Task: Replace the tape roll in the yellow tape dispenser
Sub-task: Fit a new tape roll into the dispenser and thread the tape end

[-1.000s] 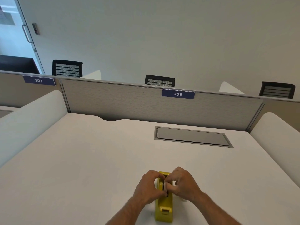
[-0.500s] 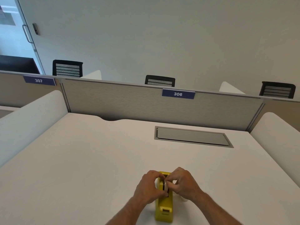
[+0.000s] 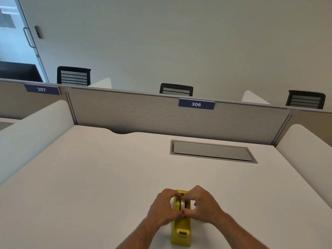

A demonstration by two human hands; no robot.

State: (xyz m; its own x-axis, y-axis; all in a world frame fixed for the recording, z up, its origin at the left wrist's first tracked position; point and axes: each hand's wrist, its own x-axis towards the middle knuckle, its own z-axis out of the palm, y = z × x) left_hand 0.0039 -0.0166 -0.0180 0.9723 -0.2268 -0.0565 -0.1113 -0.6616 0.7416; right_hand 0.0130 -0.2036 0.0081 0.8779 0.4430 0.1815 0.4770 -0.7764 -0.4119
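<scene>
The yellow tape dispenser (image 3: 181,230) stands on the white desk (image 3: 89,177) near its front edge, cutter end toward me. A pale tape roll (image 3: 183,204) sits upright in the dispenser's slot. My left hand (image 3: 164,210) curls around the left side of the dispenser, fingertips pinching the roll. My right hand (image 3: 203,205) mirrors it on the right side, thumb and fingers on the roll. Most of the roll is hidden by my fingers, and I cannot tell how deep it sits.
A grey hatch cover (image 3: 212,151) is set into the desk at the back right. A grey partition (image 3: 143,112) with a "306" label (image 3: 196,104) closes the far edge. White side dividers (image 3: 32,133) flank the desk. Black chairs (image 3: 73,76) stand beyond the partition.
Both hands stay on the dispenser. Their fingers have spread a little apart, so more of the pale roll shows between them.
</scene>
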